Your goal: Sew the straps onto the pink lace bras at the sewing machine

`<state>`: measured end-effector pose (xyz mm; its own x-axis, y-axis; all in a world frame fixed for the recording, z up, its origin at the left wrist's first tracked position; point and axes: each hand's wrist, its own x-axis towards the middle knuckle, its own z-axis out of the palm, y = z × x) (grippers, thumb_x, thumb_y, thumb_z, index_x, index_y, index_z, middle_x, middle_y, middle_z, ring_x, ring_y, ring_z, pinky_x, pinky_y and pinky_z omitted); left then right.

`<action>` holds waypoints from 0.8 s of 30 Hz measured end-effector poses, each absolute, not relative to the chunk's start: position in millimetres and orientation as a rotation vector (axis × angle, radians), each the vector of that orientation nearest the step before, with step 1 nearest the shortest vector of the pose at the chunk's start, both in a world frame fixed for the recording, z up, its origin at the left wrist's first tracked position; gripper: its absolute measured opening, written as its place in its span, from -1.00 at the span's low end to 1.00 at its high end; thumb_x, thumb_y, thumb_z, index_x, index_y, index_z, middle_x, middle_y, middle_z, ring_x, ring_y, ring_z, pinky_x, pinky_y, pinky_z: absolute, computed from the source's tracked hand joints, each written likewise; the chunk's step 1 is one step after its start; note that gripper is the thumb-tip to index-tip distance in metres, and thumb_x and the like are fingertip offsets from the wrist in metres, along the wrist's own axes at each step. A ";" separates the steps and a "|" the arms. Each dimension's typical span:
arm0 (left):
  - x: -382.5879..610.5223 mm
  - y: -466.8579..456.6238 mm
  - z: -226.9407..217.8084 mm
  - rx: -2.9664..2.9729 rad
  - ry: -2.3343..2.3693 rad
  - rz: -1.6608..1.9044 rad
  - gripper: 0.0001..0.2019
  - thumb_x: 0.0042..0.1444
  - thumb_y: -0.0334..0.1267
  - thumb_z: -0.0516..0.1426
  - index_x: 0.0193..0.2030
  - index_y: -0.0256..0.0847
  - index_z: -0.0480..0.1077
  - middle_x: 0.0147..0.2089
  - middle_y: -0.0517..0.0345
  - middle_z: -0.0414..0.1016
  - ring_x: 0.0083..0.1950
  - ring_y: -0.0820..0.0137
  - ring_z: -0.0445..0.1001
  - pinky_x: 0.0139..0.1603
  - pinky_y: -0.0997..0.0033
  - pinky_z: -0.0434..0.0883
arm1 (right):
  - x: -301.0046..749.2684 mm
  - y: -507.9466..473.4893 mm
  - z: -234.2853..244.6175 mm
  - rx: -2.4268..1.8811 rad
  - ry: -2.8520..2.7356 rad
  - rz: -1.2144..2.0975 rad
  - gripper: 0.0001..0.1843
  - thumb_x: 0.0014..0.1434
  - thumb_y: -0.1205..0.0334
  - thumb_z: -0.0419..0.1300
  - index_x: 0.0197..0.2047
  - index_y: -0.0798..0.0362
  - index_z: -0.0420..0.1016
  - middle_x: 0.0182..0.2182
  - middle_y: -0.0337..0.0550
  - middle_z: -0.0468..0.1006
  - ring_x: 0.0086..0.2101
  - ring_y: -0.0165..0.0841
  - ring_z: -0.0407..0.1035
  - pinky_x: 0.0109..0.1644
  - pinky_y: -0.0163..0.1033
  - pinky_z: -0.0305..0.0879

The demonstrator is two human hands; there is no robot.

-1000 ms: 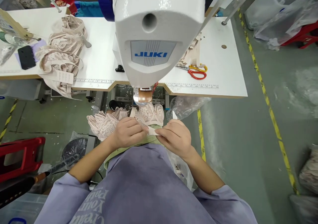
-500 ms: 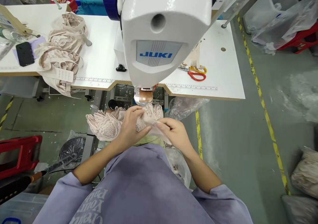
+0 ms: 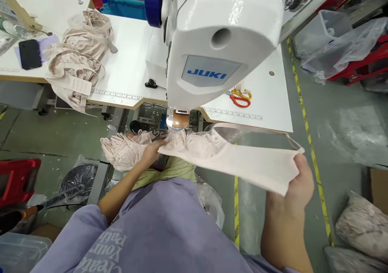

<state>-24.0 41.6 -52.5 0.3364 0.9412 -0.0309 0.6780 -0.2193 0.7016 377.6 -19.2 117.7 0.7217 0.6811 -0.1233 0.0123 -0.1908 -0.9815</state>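
Note:
A pale pink lace bra (image 3: 239, 162) is stretched sideways between my two hands, below the sewing machine's front end. My left hand (image 3: 152, 152) grips its lace cup part, close under the machine's sewing bed (image 3: 178, 120). Far out to the right, my right hand (image 3: 300, 180) is closed on the end of the wing, where a strap joins it. The strap loops along the top of the wing. A heap of folded lace pieces (image 3: 123, 150) lies just left of my left hand. My left fingertips are partly hidden by the fabric.
The white JUKI machine head (image 3: 209, 43) rises over the white table (image 3: 127, 67). Red-handled scissors (image 3: 240, 100) lie right of it. More beige bras (image 3: 80, 55) are piled on the left, next to a black phone (image 3: 30, 55). A red stool (image 3: 20, 180) stands lower left.
My right hand has swung far right, pulling the bra from a bunched state into a long stretch. My left hand has shifted slightly left. My view has turned a little.

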 end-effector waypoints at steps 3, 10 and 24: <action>-19.0 54.5 -47.9 2.004 1.537 0.594 -0.43 0.28 -0.51 -0.09 0.42 -0.21 0.22 0.50 -0.07 0.14 0.54 0.16 0.02 0.50 -0.08 0.08 | 439.4 6.6 69.2 -2.028 -0.798 0.445 -0.49 0.17 -0.36 0.08 -0.27 -0.05 0.42 -0.26 0.12 0.56 -0.33 -0.18 0.46 -0.26 0.02 0.30; 21.4 2.7 -54.3 2.102 1.445 0.385 -0.48 0.18 -0.46 0.08 0.31 -0.38 0.31 0.40 -0.34 0.26 0.43 0.02 0.25 0.38 -0.11 0.26 | 355.2 16.9 -42.7 -2.227 -1.733 0.743 0.03 -0.06 -0.18 0.39 0.29 0.36 0.26 0.30 0.61 0.20 0.31 0.27 0.10 0.30 0.26 0.07; -140.3 -20.3 -39.2 2.049 1.762 -0.092 -0.08 -0.06 -0.19 0.36 0.45 -0.20 0.13 0.44 -0.35 0.10 0.44 -0.16 0.09 0.39 -0.07 0.07 | 204.1 52.3 -76.9 -1.945 -2.342 0.633 0.03 0.05 0.09 0.37 0.46 0.21 -0.01 0.32 0.46 0.12 0.27 0.19 0.13 0.31 0.16 0.08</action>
<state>-140.3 -20.3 -39.2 0.1885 0.9266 -0.3255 0.9555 -0.0964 0.2790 204.1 52.3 -76.9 -0.2172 0.9486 -0.2302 0.9354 0.1348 -0.3269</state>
